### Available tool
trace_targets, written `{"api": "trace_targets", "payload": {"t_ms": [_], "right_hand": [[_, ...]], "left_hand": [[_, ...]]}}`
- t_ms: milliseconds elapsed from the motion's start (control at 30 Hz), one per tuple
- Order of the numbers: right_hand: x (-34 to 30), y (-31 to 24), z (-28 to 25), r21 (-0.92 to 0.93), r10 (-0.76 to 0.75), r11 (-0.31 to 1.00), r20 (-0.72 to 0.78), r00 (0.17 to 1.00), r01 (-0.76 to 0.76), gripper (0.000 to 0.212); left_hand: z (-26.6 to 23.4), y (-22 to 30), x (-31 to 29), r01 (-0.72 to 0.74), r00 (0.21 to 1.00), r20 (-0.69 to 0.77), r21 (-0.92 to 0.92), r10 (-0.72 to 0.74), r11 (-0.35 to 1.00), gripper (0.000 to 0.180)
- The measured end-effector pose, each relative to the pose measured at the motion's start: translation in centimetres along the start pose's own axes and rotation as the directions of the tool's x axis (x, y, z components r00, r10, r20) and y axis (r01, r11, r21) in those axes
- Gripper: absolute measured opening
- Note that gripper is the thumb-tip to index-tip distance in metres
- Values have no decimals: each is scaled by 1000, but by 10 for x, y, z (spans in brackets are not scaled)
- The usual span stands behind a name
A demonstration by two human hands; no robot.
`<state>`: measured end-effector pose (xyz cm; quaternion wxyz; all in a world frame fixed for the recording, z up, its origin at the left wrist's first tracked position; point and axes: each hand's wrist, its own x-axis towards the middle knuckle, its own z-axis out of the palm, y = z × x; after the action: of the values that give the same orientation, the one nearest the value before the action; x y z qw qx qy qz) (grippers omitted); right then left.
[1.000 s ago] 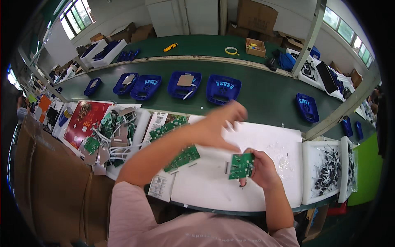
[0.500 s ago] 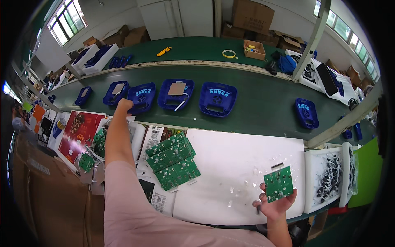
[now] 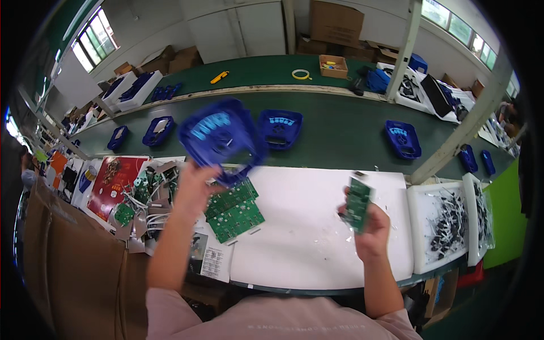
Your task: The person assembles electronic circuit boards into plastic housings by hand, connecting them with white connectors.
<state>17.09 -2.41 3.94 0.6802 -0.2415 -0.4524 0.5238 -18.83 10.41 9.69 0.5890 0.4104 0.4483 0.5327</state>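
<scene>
My left hand (image 3: 195, 184) grips the lower edge of a blue plastic housing (image 3: 221, 133). Motion blurs that housing as it hangs over the far edge of the work surface. It hides part of the belt behind it. In my right hand (image 3: 374, 229) is a green circuit board (image 3: 358, 204), turned partly edge-on above a white sheet (image 3: 300, 226). Between my hands, several green circuit boards (image 3: 238, 220) lie overlapped at the sheet's left side. Another blue housing (image 3: 280, 129) rests on the green belt, just right of the raised one.
More housings lie on the belt, one at the right (image 3: 403, 139) and one at the left (image 3: 158, 131). A white foam tray (image 3: 419, 226) of small dark parts borders the sheet. Boards and white cables (image 3: 156, 207) clutter the left. A slanted post (image 3: 464, 122) rises at the right.
My left hand has lifted a blue housing off the belt and brought it right and nearer. My right hand has shifted up and turned its board more edge-on. The view has shifted slightly.
</scene>
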Motion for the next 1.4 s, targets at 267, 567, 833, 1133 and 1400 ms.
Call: {"api": "trace_targets", "payload": {"t_ms": [267,567,833,1133,1400], "right_hand": [[22,14,33,-786,-297,548,139,945,288,47],[-2,5,22,-928,-258,205,254,932,310,56],[-3,3,22,-944,-342,82,275,898,321,50],[1,0,18,-943,-293,9,316,902,333,49],[-6,-5,27,-957,-227,-92,290,930,276,41]], "left_hand": [[118,-104,-113,-179,936,314,35,159,983,68],[131,-115,-126,-17,917,399,22,7,1000,71],[143,-118,-126,1,923,386,-50,18,999,71],[149,-118,-121,113,919,389,-93,-68,989,75],[151,-118,-117,138,901,425,-82,-91,987,75]]}}
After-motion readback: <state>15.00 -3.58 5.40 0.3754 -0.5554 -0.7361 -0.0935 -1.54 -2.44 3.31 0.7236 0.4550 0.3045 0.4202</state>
